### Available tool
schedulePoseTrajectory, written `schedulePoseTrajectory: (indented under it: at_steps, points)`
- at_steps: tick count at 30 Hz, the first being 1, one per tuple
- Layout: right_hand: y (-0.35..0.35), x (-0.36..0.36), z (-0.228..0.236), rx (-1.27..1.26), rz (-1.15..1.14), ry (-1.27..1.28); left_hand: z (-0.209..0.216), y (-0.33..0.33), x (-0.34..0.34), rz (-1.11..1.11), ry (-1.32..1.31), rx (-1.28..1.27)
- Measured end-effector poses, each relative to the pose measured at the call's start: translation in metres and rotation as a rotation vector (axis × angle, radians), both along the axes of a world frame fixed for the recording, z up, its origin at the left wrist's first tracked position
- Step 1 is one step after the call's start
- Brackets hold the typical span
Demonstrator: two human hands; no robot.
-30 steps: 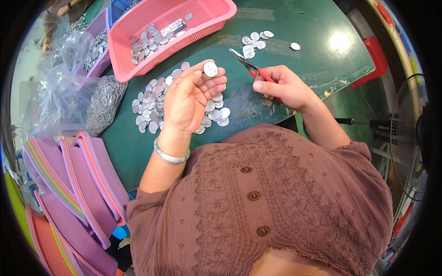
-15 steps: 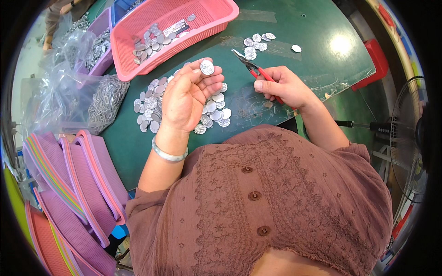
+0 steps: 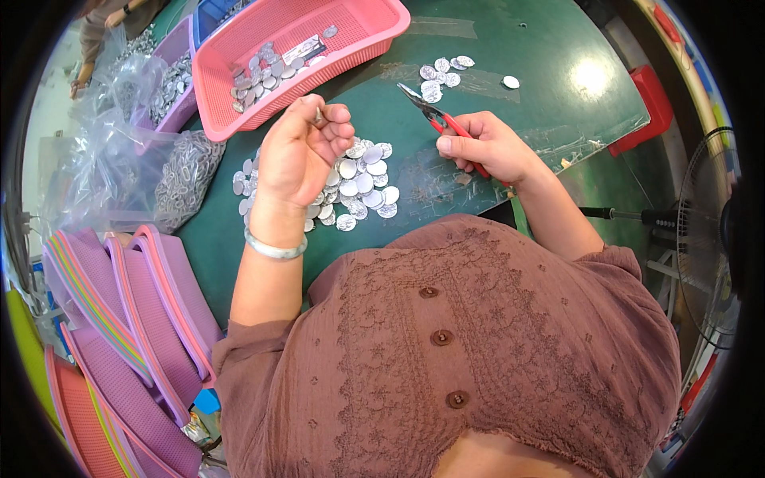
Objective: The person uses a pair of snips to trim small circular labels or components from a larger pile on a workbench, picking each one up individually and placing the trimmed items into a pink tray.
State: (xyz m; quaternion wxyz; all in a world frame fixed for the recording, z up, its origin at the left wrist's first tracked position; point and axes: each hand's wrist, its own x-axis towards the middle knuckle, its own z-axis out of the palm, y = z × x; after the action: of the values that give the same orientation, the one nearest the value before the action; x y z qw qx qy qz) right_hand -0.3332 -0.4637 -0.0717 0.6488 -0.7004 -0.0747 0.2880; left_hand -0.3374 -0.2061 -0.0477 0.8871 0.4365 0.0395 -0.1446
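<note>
Nearest is the person's brown top (image 3: 434, 319), w/ a pale bracelet (image 3: 275, 248) on the L wrist. The R hand (image 3: 490, 149) is closed round the red-handled pliers (image 3: 437, 125), tips pointing up & to the L, touching nothing (can't tell if the tips are parted). The L hand (image 3: 301, 153) is raised, thumb & index pinching a small silvery piece (image 3: 318, 116), prob. an oval disc turned edge-on; the other fingers curl loosely. Pliers & piece are well apart, so no tool work on it right now.

Under & beyond the L hand, a big loose pile of discs (image 3: 365, 182) lies on the green table (image 3: 550, 48), on both sides of the wrist. Past the plier tips sits a smaller disc cluster (image 3: 453, 80), w/ a lone disc (image 3: 510, 82) off to its R. Farther up-L, a pink basket (image 3: 343, 60) holds more discs; a clear bag of metal links (image 3: 190, 171) sits L of the pile.

Progress, approx.: if the small cluster is the finished lot, only a few pcs are done & most of the pile is left. Can't confirm, b/c the discs look alike at this size.
</note>
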Motion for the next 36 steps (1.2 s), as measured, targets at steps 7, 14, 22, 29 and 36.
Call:
schedulePoseTrajectory:
  at_steps: [7,14,22,29,36]
  points:
    - [0.000,-0.001,0.002,0.015,0.006,0.013,-0.012,-0.001,-0.002,-0.398,-0.044,-0.709]
    - [-0.002,0.000,0.001,0.001,0.014,0.004,0.001,-0.006,-0.004,-0.320,-0.022,-0.604]
    - [-0.001,-0.001,0.002,0.013,0.001,0.008,0.039,0.040,0.061,0.588,-0.456,0.613]
    - [0.000,-0.001,0.001,0.029,-0.010,0.018,0.006,0.001,0.023,-0.044,-0.673,1.228]
    - [-0.002,-0.001,0.000,0.051,-0.012,0.017,-0.005,-0.019,0.000,-0.405,-0.728,1.587]
